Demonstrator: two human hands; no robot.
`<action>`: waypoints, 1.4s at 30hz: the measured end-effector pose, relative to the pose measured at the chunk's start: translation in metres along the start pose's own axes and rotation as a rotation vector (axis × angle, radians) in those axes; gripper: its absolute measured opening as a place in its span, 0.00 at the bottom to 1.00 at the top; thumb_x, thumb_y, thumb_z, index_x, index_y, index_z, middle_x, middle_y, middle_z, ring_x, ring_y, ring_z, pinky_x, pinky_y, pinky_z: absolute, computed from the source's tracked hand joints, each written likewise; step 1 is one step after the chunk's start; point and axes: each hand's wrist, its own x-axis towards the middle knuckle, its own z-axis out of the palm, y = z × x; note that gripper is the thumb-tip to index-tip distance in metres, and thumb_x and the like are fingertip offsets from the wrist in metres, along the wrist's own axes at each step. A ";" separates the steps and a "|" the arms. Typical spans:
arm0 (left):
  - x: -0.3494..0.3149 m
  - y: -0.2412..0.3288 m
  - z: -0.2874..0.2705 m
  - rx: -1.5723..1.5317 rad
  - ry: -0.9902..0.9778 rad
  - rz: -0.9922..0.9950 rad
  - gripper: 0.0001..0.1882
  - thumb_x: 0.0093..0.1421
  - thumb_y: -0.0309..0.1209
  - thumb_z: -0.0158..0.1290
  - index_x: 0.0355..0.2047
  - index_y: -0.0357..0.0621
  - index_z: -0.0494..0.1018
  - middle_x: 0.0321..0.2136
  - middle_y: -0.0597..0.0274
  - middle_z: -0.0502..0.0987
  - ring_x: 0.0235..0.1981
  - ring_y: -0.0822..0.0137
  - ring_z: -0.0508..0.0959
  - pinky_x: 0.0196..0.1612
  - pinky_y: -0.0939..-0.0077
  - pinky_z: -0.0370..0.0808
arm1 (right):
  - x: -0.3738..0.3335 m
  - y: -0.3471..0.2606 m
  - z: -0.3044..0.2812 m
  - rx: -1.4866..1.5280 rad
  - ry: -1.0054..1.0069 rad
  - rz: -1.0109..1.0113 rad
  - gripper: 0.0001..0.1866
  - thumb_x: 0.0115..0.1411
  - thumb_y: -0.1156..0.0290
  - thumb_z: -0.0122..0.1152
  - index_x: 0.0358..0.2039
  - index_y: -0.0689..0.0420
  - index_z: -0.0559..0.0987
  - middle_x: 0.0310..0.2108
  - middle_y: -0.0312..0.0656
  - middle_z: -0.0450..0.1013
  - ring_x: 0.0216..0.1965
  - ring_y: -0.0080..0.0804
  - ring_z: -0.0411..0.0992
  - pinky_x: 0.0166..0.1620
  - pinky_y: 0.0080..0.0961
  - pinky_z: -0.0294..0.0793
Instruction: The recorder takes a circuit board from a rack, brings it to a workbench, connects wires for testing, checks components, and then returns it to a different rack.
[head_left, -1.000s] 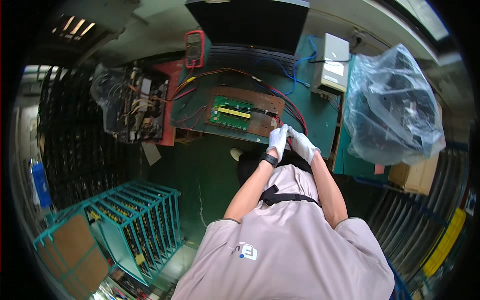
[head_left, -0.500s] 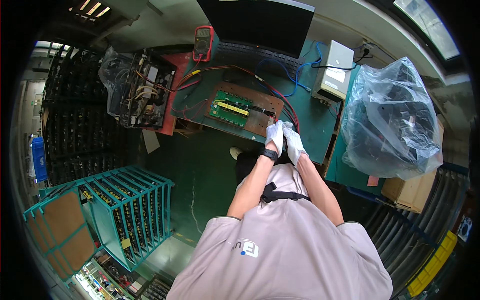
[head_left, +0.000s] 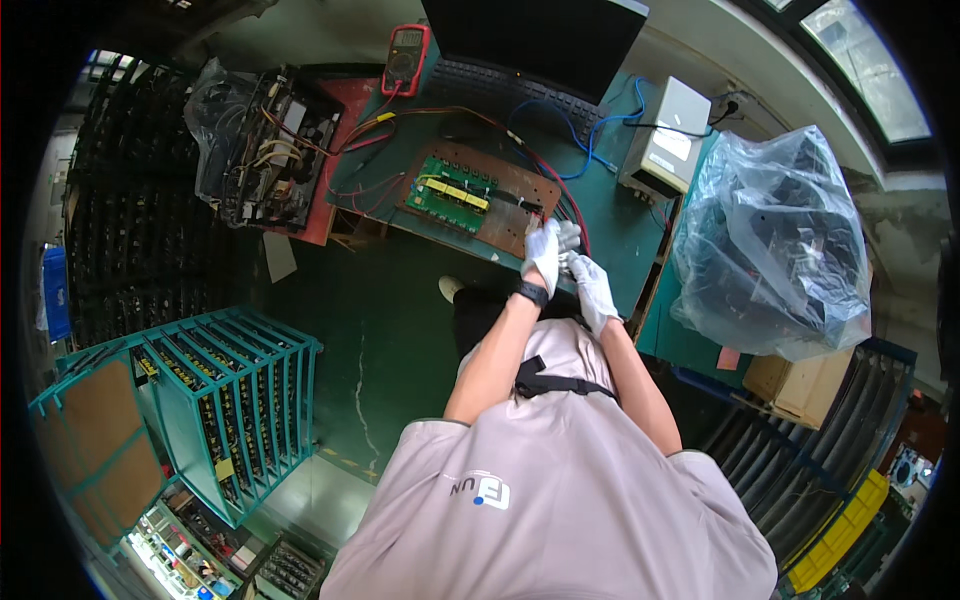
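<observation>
My left hand (head_left: 545, 250), in a white glove, is at the right end of a brown board (head_left: 512, 222), with its fingers curled and what they hold hidden. Just right of it, at the bench's front edge, my right hand (head_left: 594, 290) is gloved too. Its fingers are closed toward the left hand; whatever lies in them is too small to make out. On the brown board lies a green circuit board (head_left: 447, 206) with yellow-wrapped parts (head_left: 455, 192). Red and black cables (head_left: 566, 198) run down beside my fingers.
A red multimeter (head_left: 405, 60) and a laptop (head_left: 530, 50) stand at the back of the green bench (head_left: 640, 235). To the right are a pale metal box (head_left: 668, 140) and a plastic-covered bundle (head_left: 770, 245). An opened electronic unit (head_left: 285, 150) sits left; a teal rack (head_left: 240, 400) stands on the floor.
My hands have moved apart a little, the right one drawing back from the left. The whole view has shifted slightly.
</observation>
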 end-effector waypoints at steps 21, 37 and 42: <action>-0.161 -0.036 -0.306 -0.041 0.561 0.073 0.22 0.70 0.46 0.55 0.57 0.47 0.78 0.51 0.60 0.83 0.45 0.67 0.83 0.49 0.72 0.76 | 0.177 -0.075 0.187 -1.342 -0.042 -0.681 0.42 0.53 0.44 0.73 0.59 0.61 0.72 0.44 0.52 0.78 0.47 0.51 0.78 0.47 0.48 0.79; -0.307 -0.224 -0.481 1.036 0.833 -0.259 0.18 0.65 0.43 0.56 0.48 0.46 0.77 0.46 0.58 0.84 0.47 0.56 0.85 0.49 0.58 0.81 | 0.181 -0.114 0.209 -1.335 -0.127 -0.420 0.27 0.54 0.61 0.73 0.53 0.59 0.80 0.43 0.58 0.81 0.46 0.58 0.79 0.49 0.44 0.78; -0.346 -0.156 -0.468 -0.636 1.079 0.181 0.28 0.69 0.50 0.51 0.56 0.37 0.76 0.52 0.54 0.83 0.49 0.62 0.83 0.48 0.68 0.77 | 0.134 -0.164 0.287 -1.434 -0.238 -0.826 0.24 0.49 0.62 0.78 0.41 0.61 0.77 0.37 0.54 0.76 0.41 0.58 0.76 0.45 0.48 0.76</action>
